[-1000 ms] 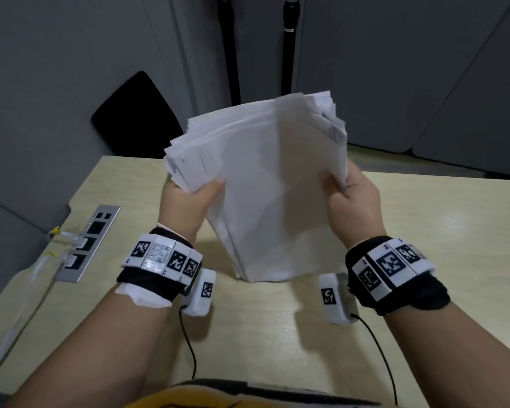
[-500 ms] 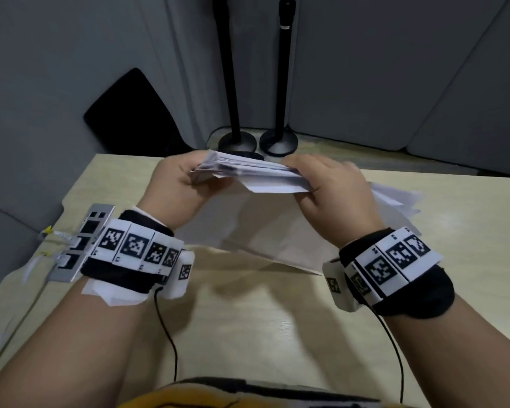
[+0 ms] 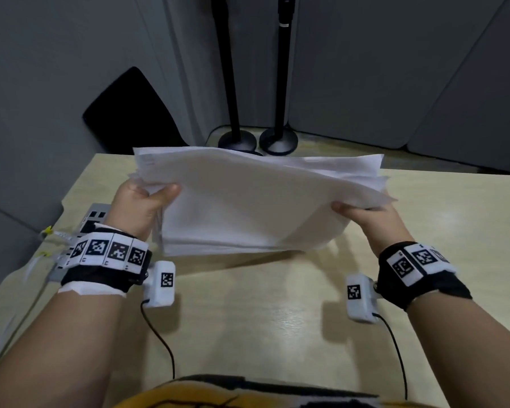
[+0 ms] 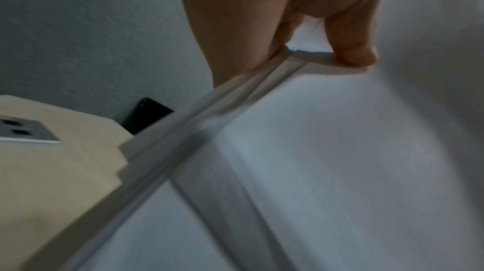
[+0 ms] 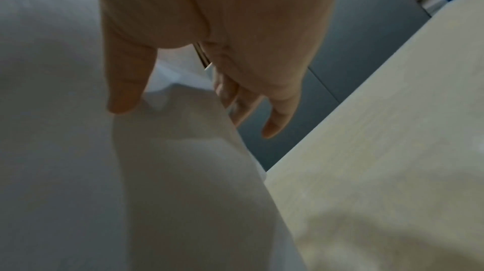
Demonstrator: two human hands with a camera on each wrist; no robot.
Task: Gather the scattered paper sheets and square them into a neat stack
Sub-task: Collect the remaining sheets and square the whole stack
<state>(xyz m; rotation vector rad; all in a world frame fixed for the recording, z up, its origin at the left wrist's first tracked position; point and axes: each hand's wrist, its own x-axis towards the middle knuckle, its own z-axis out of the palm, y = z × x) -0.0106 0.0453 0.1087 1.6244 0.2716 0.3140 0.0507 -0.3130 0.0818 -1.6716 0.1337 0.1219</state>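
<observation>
The stack of paper sheets (image 3: 248, 207) is held above the tabletop (image 3: 262, 313), toward its far edge, sagging between both hands. The left hand (image 3: 139, 207) pinches the stack's left edge, thumb on top. The right hand (image 3: 368, 219) grips the right edge, fingers beneath. Sheet edges are uneven.

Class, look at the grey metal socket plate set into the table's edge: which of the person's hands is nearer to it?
Left. The left hand grips the white paper stack just beside the grey metal socket plate; the right hand holds the stack's far side, well away.
</observation>
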